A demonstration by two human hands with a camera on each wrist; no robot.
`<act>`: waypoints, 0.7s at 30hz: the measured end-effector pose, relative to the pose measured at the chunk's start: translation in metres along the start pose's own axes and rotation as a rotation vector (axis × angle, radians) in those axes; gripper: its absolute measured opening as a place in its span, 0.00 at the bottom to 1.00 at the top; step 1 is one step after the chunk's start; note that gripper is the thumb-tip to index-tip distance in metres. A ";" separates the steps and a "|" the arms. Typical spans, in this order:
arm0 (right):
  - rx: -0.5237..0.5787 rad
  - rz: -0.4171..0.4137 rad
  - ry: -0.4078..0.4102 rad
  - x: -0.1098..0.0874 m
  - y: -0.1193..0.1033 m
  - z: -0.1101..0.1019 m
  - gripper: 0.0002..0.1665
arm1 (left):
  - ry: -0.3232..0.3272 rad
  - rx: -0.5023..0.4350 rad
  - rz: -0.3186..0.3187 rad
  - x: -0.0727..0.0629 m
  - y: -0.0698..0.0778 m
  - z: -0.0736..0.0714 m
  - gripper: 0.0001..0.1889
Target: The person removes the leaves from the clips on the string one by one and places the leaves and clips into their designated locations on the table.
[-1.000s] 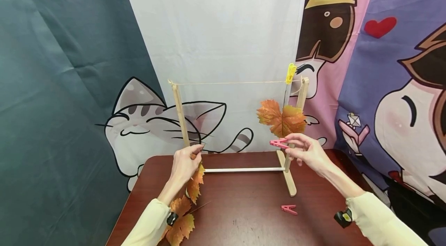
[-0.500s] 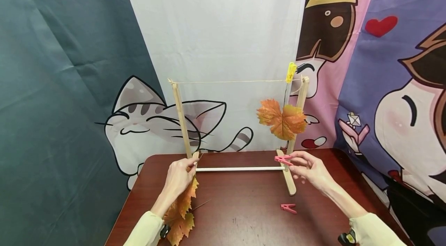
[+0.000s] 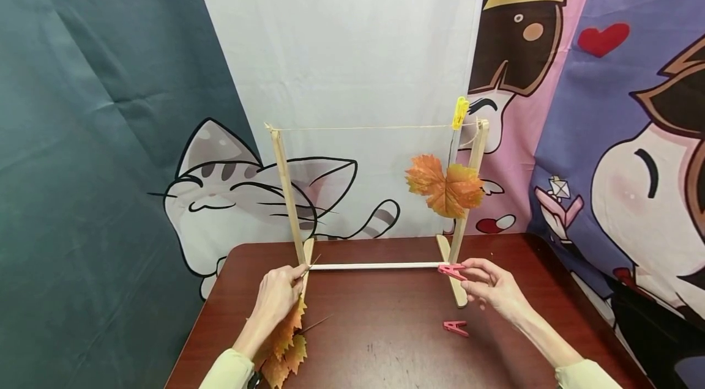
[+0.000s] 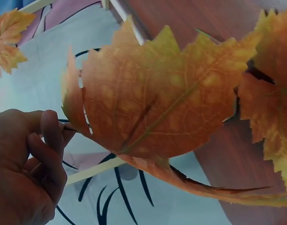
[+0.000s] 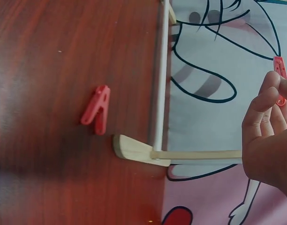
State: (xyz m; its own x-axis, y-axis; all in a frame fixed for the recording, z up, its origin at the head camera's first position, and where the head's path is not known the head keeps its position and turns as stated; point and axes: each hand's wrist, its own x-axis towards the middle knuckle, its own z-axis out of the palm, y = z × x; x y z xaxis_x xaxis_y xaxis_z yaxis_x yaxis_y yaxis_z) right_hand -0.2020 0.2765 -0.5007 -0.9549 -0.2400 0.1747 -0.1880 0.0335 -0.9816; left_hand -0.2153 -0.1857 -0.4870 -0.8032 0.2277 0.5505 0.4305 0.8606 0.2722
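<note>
My left hand (image 3: 277,294) pinches the thin stem of an orange artificial maple leaf (image 4: 153,98), which hangs below the fingers near the rack's left foot. Under it, another orange-yellow leaf (image 3: 295,352) lies on the table, partly covered. Between thumb and fingers my right hand (image 3: 492,288) holds a pink clothespin (image 3: 451,271) in front of the rack's right foot. A second pink clothespin (image 3: 455,328) lies on the table nearer to me. On the rack's string (image 3: 363,128), a yellow clothespin (image 3: 460,114) holds up an orange leaf (image 3: 445,187) by its stem.
The wooden rack has a left post (image 3: 287,193), a right post (image 3: 477,150) and a white crossbar (image 3: 380,266) low between its feet. It stands at the back of the brown table (image 3: 380,315). A printed cloth backdrop (image 3: 363,40) hangs behind.
Both hands have come down and a little nearer to me, the left with its leaf and the right with its pink clothespin. The leaf on the string stays put.
</note>
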 end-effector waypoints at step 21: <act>0.016 0.120 0.079 -0.028 0.038 0.013 0.25 | -0.126 0.083 -0.049 -0.032 -0.011 0.013 0.17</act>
State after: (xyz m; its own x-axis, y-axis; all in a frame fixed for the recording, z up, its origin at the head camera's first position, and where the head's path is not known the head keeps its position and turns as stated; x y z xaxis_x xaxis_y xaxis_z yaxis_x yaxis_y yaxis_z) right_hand -0.1792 0.2721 -0.5443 -0.9855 -0.1579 0.0614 -0.0688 0.0416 -0.9968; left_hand -0.1994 -0.1965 -0.5175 -0.8701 0.2348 0.4334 0.3578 0.9057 0.2275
